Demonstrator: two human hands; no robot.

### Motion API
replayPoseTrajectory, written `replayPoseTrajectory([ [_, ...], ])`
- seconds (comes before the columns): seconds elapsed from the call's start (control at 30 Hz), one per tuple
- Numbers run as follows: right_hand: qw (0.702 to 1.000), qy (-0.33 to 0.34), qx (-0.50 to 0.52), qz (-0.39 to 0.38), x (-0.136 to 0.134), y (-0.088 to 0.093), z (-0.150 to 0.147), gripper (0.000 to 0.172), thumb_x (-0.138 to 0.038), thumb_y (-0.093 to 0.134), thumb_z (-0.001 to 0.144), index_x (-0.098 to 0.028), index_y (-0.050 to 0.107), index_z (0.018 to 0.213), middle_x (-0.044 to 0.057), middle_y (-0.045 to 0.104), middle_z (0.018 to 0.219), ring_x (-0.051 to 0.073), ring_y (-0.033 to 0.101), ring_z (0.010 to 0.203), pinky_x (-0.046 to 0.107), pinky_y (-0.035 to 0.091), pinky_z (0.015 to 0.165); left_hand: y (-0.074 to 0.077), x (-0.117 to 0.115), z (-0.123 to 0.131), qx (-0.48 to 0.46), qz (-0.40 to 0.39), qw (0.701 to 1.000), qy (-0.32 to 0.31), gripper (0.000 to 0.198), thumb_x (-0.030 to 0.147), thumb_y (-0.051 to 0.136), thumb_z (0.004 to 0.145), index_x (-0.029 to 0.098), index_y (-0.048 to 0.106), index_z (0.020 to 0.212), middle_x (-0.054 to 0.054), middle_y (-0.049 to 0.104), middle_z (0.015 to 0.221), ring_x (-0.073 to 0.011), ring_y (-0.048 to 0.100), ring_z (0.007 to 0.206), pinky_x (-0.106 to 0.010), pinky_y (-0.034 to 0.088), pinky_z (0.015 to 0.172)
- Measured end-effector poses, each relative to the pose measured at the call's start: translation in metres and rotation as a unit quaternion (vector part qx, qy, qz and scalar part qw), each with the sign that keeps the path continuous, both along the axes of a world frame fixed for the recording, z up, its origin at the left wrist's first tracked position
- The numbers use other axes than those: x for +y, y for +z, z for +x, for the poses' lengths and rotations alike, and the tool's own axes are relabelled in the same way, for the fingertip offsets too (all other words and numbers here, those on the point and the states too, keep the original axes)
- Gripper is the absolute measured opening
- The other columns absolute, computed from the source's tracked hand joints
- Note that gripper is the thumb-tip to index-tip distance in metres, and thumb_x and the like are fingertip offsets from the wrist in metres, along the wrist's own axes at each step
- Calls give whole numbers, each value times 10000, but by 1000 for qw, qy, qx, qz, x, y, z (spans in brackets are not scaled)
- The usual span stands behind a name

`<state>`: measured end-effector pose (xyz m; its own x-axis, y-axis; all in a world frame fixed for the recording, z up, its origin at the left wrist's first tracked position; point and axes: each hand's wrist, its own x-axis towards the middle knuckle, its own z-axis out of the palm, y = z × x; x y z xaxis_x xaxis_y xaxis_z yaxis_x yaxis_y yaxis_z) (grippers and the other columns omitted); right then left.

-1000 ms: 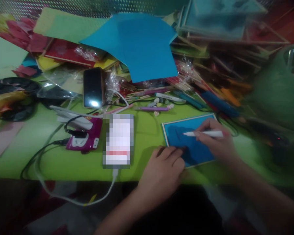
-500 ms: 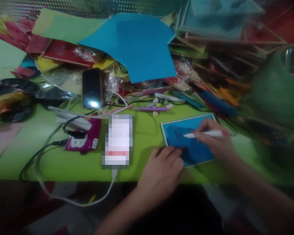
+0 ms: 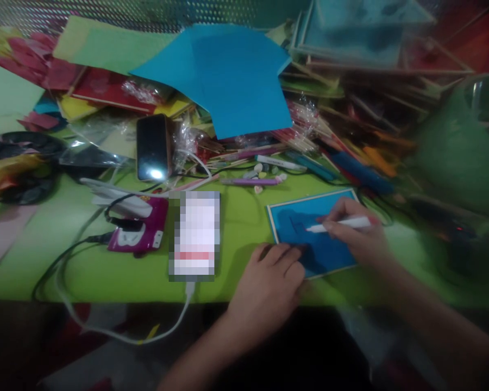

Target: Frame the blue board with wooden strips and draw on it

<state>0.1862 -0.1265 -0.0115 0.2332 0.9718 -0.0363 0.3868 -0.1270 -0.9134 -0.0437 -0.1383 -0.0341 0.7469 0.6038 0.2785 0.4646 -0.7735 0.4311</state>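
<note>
A blue card [image 3: 338,258] with a pale stick frame around its edges lies flat on the green table. My right hand [image 3: 350,225] pinches a white marker [image 3: 352,222], its reddish tip at the card's surface. Dark drawn lines [image 3: 296,224] show just left of the tip. Holding nothing, my left hand [image 3: 271,277] rests over the card's lower left corner, fingers laid on it with slight bends. Its fingertips are partly in shadow.
A lit phone [image 3: 195,233] with a white cable lies left of my hands, beside a purple power strip [image 3: 138,225]. Another phone [image 3: 152,144] leans behind. Pens, small stones [image 3: 258,174], sticks and blue sheets [image 3: 244,76] crowd the back. A green rounded object [image 3: 464,146] stands right.
The marker tip has moved slightly down, and the drawn line on the blue card is longer. My left hand keeps its place.
</note>
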Motion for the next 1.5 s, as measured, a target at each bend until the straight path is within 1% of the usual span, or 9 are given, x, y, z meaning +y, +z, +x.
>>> replayPoseTrajectory([
  [0.07, 1000, -4, 1, 0, 0, 0, 0, 201, -345, 739, 796, -260, 589, 692, -31, 578, 601, 180, 573, 614, 320, 446, 595, 0, 0, 0, -2, 2, 1000, 2, 145, 342, 641, 1021, 212, 615, 964, -2, 714, 1375, -244, 608, 1204, -418, 398, 1029],
  [0.2, 1000, -11, -19, -15, -1, 1, -1, 194, -346, 729, 811, -259, 594, 702, -31, 585, 598, 159, 505, 551, 307, 379, 528, 1, 0, 0, -1, 4, 1000, 3, 143, 338, 656, 1013, 209, 617, 963, -4, 719, 1367, -242, 611, 1202, -418, 404, 1027],
  [0.37, 1000, -2, -7, -4, 0, 1, 0, 184, -309, 730, 787, -264, 586, 681, -32, 561, 583, 192, 599, 639, 319, 450, 607, 0, 0, 0, 6, -2, 1000, -2, 139, 341, 668, 1004, 214, 621, 971, 4, 702, 1397, -247, 610, 1211, -417, 405, 1031],
  [0.7, 1000, -2, 23, 0, 1, 2, -1, 217, -325, 769, 769, -254, 592, 665, -41, 542, 558, 172, 594, 599, 311, 484, 606, 0, -1, 0, 8, -11, 1000, 0, 131, 331, 677, 997, 210, 637, 968, -7, 705, 1396, -247, 614, 1216, -422, 420, 1033],
  [0.8, 999, -16, 46, -4, 1, 4, -2, 185, -327, 776, 779, -252, 618, 717, -36, 595, 578, 150, 552, 538, 292, 447, 530, 0, -1, 0, 6, -13, 1000, 0, 132, 335, 676, 1000, 210, 639, 981, -2, 702, 1400, -243, 611, 1222, -423, 421, 1041],
  [0.93, 997, -14, 78, -4, 3, 7, -4, 118, -335, 762, 813, -251, 691, 859, -3, 703, 703, 157, 597, 587, 287, 464, 530, 1, 0, 0, 3, -9, 1000, -2, 128, 325, 682, 990, 209, 629, 973, 3, 705, 1392, -240, 605, 1225, -426, 420, 1040],
  [1.17, 1000, 12, -10, 11, 5, 6, -4, 60, -308, 756, 836, -260, 733, 864, -1, 719, 782, 159, 623, 666, 288, 495, 594, 0, 0, 0, 0, -9, 1000, 0, 139, 343, 630, 1024, 217, 627, 966, -3, 712, 1373, -248, 603, 1218, -424, 416, 1029],
  [1.33, 1000, 9, -8, -9, 6, 5, -6, 137, -358, 763, 839, -258, 673, 869, -6, 705, 723, 161, 617, 590, 292, 489, 532, 0, -1, 0, 3, -12, 1000, 2, 145, 346, 615, 1035, 216, 628, 970, 2, 712, 1371, -241, 601, 1227, -429, 418, 1033],
  [1.5, 1000, 8, -1, -5, 9, 7, -11, 212, -410, 787, 828, -262, 635, 838, 2, 717, 721, 178, 650, 612, 307, 518, 551, 0, 0, 0, 8, -13, 1000, -2, 158, 359, 607, 1042, 212, 638, 995, 3, 698, 1402, -238, 596, 1247, -440, 420, 1041],
])
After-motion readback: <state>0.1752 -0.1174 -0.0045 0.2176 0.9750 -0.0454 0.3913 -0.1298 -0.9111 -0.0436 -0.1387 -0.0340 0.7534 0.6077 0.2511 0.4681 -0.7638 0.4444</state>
